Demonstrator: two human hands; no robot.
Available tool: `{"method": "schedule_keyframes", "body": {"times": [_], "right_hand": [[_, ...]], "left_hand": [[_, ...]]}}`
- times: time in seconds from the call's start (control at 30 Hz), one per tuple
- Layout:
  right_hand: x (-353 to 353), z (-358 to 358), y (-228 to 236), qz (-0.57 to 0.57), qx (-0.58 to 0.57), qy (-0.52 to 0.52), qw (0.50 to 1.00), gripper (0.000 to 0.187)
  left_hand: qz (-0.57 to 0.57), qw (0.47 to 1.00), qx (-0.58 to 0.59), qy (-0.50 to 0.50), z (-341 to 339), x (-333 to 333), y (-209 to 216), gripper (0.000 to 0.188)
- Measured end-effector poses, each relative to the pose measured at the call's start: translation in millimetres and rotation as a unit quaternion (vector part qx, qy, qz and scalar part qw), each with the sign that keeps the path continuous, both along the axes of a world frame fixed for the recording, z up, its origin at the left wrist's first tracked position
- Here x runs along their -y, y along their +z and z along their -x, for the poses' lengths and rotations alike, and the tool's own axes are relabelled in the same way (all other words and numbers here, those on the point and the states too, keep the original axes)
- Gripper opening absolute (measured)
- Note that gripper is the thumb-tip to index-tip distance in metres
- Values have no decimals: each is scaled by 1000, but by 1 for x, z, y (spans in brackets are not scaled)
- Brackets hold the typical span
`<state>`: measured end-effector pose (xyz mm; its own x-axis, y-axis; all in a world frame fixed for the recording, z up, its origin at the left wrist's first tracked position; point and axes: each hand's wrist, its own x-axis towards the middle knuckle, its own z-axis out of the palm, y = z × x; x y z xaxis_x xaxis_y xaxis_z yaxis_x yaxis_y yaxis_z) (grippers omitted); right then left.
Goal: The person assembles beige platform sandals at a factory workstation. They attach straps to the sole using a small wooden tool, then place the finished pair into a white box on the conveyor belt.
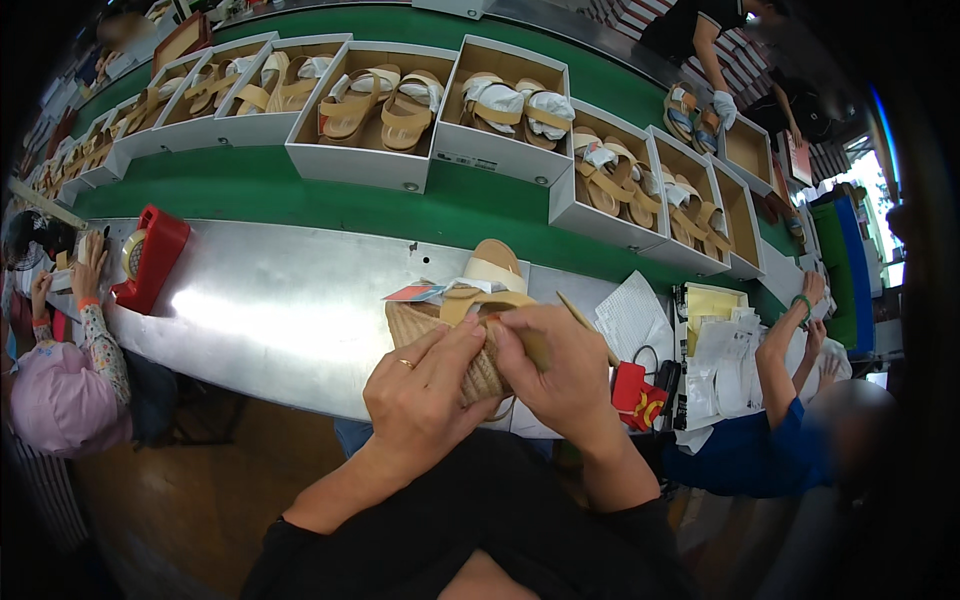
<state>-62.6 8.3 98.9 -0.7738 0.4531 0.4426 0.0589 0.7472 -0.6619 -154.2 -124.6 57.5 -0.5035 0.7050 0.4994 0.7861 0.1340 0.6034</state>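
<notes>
Both my hands are closed on a tan strappy sandal with a thick woven wedge sole [405, 332], over the table's near edge. My left hand [425, 380], with a ring on one finger, grips its side. My right hand [560, 365] pinches at a strap, fingertips close to the left ones. A pale-strapped sandal toe [493, 264] points away just beyond; I cannot tell whether it belongs to the same sandal. Beside the woven sole shows a red and blue card tag [413, 293]. A thin tan stick [590, 325] slants by my right hand; whether it is held is unclear.
Open white boxes of sandals [360, 165] line a green conveyor [240, 190] beyond the metal table [270, 290]. A red tape dispenser [155, 258] stands left; papers [635, 315], a red pouch [635, 395] and a tray [690, 300] lie right. Co-workers sit at both sides.
</notes>
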Motion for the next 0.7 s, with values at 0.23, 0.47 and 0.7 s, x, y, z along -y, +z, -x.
{"method": "schedule_keyframes", "body": {"times": [0.23, 0.47, 0.7], "right_hand": [[2, -2, 2, 62, 63, 11, 996, 11], [5, -21, -8, 95, -12, 1, 995, 18], [6, -8, -2, -36, 16, 22, 999, 17]], "left_hand": [[2, 1000, -17, -15, -1, 5, -1, 62], [-16, 999, 27, 20, 8, 8, -3, 63], [-15, 1000, -1, 5, 7, 8, -7, 64]]}}
